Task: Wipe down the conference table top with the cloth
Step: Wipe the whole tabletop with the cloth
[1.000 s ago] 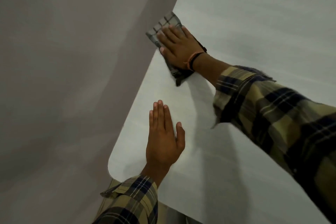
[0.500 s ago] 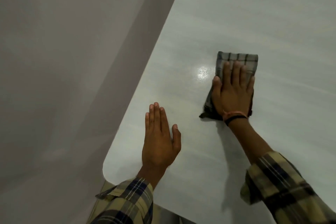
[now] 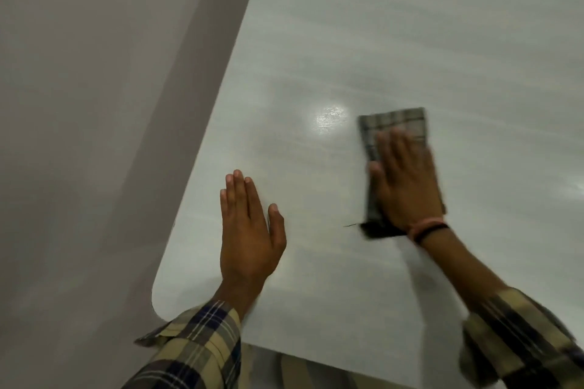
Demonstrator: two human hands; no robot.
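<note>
Pale grey laminate fills most of the view: the conference table top [image 3: 395, 25], glossy enough to throw back a bright spot of ceiling light [image 3: 330, 117], with a rounded near-left corner and plain floor [image 3: 94, 136] falling away beyond its left edge.

On that surface, right of the glare and well in from the edge, lies the cloth [image 3: 392, 125], a checked rag folded into a narrow pad. Folding it this way likely gives a thicker, firmer face that stays under the palm instead of bunching. Its far end shows clear of the fingertips; its near end, darker, pokes out by the wrist, and a loose thread trails from that corner toward the left.

Pressing it flat is the right hand [image 3: 407, 186], fingers extended and together, palm down on the fabric rather than clenched around it. Spreading the hand this way puts even pressure across the pad. The hand and cloth are smeared with blur, which suggests a stroke under way. A band circles the wrist [image 3: 426, 227].

Well apart to the left, the left hand [image 3: 249, 237] rests open and flat on bare table near the corner, holding nothing; it probably serves as a brace while the person leans over. Plaid sleeves [image 3: 196, 347] cover both forearms.
</note>
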